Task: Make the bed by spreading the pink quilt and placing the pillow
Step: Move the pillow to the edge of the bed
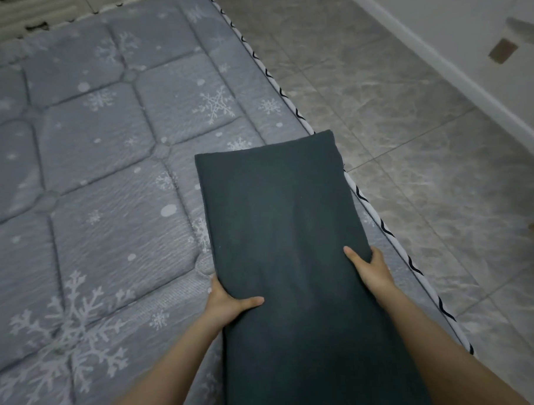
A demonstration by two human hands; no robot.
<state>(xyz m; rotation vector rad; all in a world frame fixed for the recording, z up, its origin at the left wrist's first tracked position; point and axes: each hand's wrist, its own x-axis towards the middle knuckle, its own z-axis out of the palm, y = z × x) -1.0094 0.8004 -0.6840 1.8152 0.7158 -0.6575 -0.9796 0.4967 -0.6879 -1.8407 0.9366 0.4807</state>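
The dark pillow (285,232) lies lengthwise along the right edge of the mattress (105,166), beside the tiled floor (409,135). My left hand (224,302) and right hand (371,268) grip its two long sides, thumbs on top

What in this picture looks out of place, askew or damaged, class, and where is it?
The dark green rectangular pillow, held by the left hand and right hand, lies askew, its far corner overhanging the edge of the grey snowflake-patterned quilted mattress. On the white wall at upper right, a brown patch looks like damage.
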